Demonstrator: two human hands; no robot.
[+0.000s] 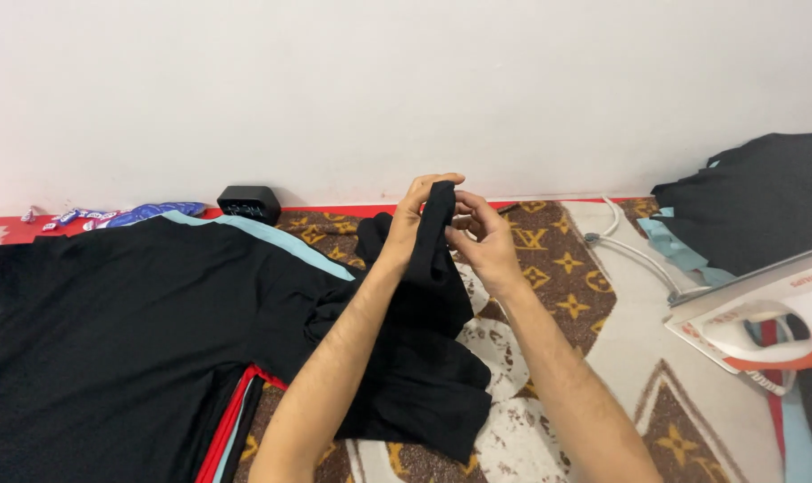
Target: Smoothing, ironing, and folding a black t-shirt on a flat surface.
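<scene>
Both hands up mid-frame, working one small black fabric garment (428,295). Left hand (412,215) has fingers closed around the garment's top edge, pinching it from the left side. Right hand (482,237) is just beside it, fingers curled onto the same edge from the right; fingertips partly hidden behind the cloth, so exact contact is hard to confirm. The hands nearly touch each other.

The garment hangs from that grip, draped between and over the forearms, with its lower part resting on the brown patterned blanket with gold motifs (567,268). Black on black: folds, seams and what kind of garment it is can't be made out. Its left edge merges with the large black garment with light blue and red trim (137,331) lying flat at left; I can't tell where one ends and the other starts. That large piece is cut off by the left and bottom edges.

Right side: white and orange steam iron (764,317), lying on the blanket, cut off by the frame edge; its white cord (638,255) runs toward the wall. Behind it is a dark folded cloth pile (755,197), partly out of frame.

At the wall sits a small black box-shaped object (249,203), too small to identify. Left of it is blue patterned fabric (151,213), mostly hidden behind the large garment. A plain white wall (379,80) fills the top.
</scene>
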